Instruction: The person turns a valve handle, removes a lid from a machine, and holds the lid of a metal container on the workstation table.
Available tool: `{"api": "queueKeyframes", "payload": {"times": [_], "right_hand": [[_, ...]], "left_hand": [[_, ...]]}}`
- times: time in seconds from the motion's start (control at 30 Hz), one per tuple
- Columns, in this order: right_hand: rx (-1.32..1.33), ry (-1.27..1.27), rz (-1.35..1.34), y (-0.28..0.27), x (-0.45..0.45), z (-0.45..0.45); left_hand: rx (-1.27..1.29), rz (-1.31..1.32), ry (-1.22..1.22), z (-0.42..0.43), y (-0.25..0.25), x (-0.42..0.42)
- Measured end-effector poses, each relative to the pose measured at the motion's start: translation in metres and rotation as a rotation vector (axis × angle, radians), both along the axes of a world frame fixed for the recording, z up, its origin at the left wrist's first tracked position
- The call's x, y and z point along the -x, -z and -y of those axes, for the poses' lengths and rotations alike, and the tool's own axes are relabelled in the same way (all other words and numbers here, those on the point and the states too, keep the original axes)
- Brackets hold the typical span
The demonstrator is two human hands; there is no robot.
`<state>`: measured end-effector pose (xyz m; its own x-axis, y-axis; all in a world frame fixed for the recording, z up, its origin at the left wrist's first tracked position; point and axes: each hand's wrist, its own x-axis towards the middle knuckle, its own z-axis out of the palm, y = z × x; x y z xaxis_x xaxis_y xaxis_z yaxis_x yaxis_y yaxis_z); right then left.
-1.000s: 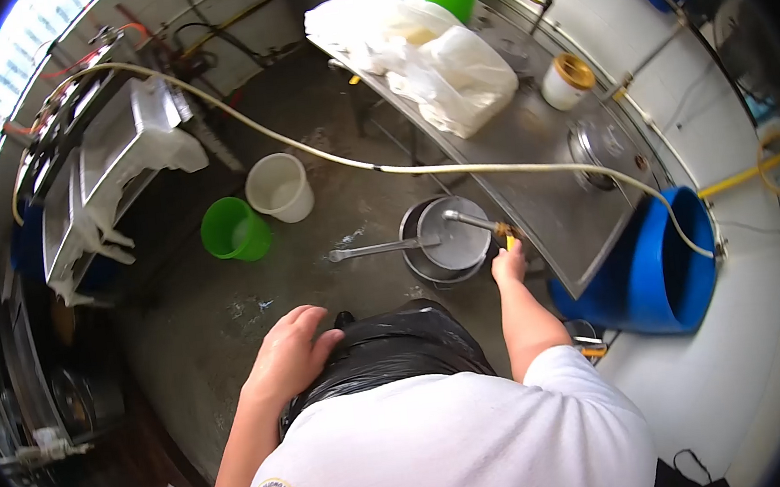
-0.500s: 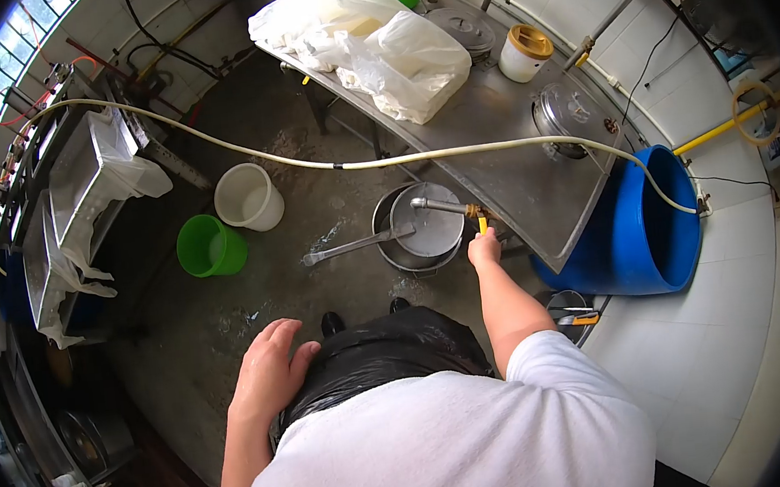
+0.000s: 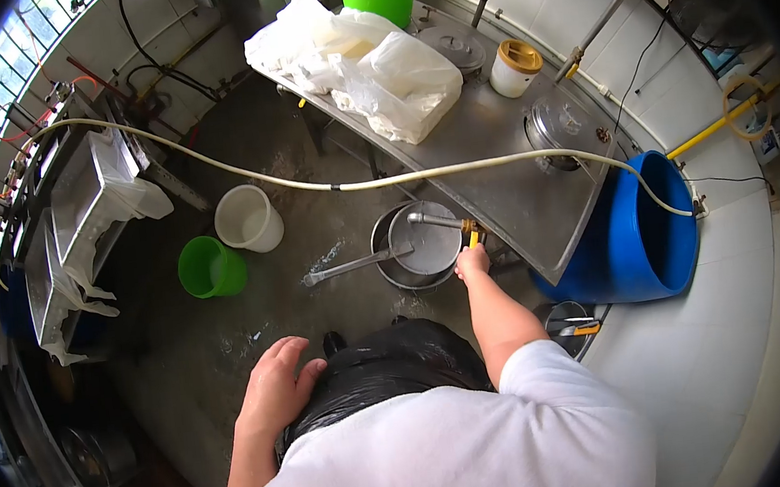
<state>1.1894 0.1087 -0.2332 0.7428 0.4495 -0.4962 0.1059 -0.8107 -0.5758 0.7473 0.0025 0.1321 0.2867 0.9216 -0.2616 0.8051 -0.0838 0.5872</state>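
Note:
My right hand is closed on the yellow handle of a brass valve with a metal spout. The spout reaches over a large metal pot on the floor. A round, light-coloured pan with a long handle sits in the pot, its handle sticking out to the left. My left hand hangs beside the black apron, holding nothing, its thumb apart from the fingers.
A metal table bears white plastic bags, a lidded tub and a pot. Green and white buckets stand on the floor. A hose crosses the view; a blue barrel lies right.
The view has shifted, so the table, buckets and barrel appear further left than a second ago. My right hand has stayed at the yellow handle, and my left hand remains beside the apron.

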Motion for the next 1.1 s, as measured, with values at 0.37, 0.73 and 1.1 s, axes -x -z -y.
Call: {"api": "queueKeyframes", "payload": {"times": [0.37, 0.73, 1.1], "right_hand": [[0.281, -0.641, 0.238, -0.058, 0.036, 0.039], [0.459, -0.73, 0.189, -0.066, 0.024, 0.019], [0.478, -0.756, 0.166, -0.066, 0.015, 0.015]], "left_hand": [[-1.189, 0.981, 0.422, 0.016, -0.206, 0.024], [-0.849, 1.057, 0.684, 0.037, -0.283, 0.031], [-0.649, 1.165, 0.767, 0.015, -0.276, 0.017]]}}
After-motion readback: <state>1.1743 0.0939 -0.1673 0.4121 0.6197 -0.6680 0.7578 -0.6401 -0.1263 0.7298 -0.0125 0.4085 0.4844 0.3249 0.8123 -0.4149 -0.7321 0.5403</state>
